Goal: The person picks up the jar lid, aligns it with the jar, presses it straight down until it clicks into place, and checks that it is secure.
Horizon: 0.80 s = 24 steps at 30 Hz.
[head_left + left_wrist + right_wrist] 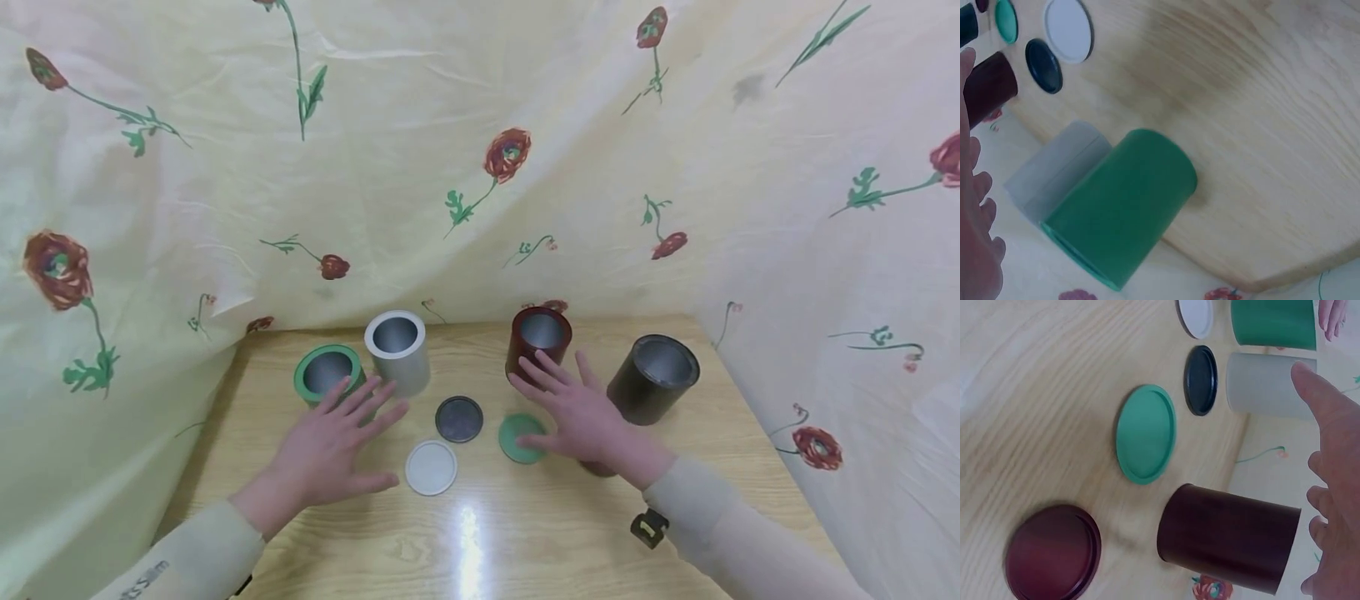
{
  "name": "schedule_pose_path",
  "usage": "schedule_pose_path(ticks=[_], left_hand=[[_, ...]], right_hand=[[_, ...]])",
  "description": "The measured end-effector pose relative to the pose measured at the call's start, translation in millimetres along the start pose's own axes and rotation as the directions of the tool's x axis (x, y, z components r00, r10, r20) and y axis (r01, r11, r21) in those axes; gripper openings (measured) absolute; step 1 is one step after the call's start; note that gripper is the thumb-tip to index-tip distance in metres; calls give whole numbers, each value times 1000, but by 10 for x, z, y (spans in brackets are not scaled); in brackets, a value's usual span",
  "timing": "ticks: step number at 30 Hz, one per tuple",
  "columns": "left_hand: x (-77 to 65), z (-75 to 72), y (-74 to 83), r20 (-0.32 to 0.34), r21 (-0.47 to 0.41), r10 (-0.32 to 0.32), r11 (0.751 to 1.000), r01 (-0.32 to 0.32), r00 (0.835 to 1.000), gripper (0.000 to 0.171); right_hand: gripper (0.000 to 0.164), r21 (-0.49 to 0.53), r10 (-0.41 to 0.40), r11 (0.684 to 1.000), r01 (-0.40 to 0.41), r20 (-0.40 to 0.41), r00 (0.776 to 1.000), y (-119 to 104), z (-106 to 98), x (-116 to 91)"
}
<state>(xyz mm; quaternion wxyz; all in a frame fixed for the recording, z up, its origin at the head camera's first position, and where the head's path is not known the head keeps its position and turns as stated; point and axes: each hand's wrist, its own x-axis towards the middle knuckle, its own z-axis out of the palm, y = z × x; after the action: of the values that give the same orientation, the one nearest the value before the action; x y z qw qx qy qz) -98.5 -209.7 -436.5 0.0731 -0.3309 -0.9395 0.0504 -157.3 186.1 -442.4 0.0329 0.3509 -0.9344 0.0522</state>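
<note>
My left hand (pixel 322 458) hovers with spread fingers in front of the green canister (pixel 1125 206), its fingertips overlapping it in the head view. Just behind stands a light grey canister (pixel 407 373). On the right, my right hand (pixel 585 417) is held over the table, fingers apart and holding nothing. Its fingers partly cover a dark red canister (pixel 1229 534), and its thumb crosses above a green lid (pixel 1146 434). A black canister (pixel 637 393) stands to its right. Beneath the right wrist a dark red lid (pixel 1050 553) lies mostly hidden in the head view.
Between the hands lie a black lid (pixel 459 419) and a white lid (pixel 431 467), flat on the wooden table (pixel 390 550). A flowered cloth (pixel 405 167) hangs behind the table and along both sides. All canisters are open at the top.
</note>
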Motion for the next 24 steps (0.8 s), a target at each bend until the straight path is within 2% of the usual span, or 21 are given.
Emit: schedule_pose_path(ticks=[7,15,24], left_hand=[[-2,155,72,49,-30,25,999,-23,998,94],[32,370,165,65,-63,32,998,-28,997,95],[58,526,219,77,-56,3,998,1,997,95]], right_hand=[[95,32,-13,999,12,37,999,-88,71,21],[93,16,-52,999,51,20,998,-203,256,84],[93,23,-64,998,63,65,996,-325,458,144]])
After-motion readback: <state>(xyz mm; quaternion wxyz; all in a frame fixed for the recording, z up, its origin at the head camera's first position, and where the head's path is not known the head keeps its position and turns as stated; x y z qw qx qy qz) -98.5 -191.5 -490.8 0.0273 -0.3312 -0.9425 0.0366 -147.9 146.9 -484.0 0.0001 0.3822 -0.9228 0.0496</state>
